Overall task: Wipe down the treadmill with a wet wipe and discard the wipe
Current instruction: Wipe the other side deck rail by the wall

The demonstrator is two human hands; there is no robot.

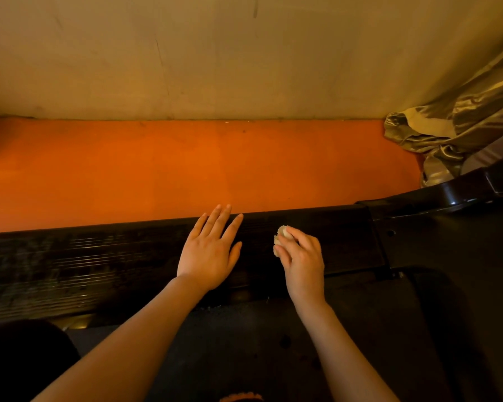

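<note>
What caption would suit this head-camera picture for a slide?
Right hand grips a balled wet wipe on the treadmill's ribbed side rail; left hand rests flat beside it.

Left hand [208, 250] flat, right hand [301, 258] curled.

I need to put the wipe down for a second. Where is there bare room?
The orange floor between wall and treadmill rail is bare. Crowded: the silver cover at right, and the rail under both hands.
</note>
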